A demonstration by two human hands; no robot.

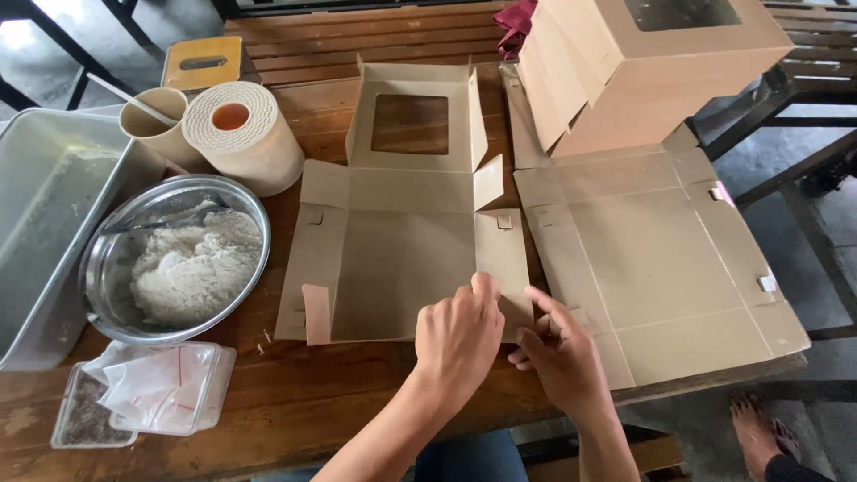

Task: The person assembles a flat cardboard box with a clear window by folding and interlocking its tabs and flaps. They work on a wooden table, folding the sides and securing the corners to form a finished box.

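The flat box (pixel 406 236) lies at table centre, barely folded: only its windowed lid and one side flap are raised. Its corner at 5 o'clock is pinched by the left hand (pixel 460 344) and right hand (pixel 558 357).

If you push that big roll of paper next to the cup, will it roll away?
Probably not at once: the cream paper roll stands on its flat end on the brown wooden table, so it would likely slide or tip. Once tipped on its round side, it could roll. It looks light, so a small nudge might move it.
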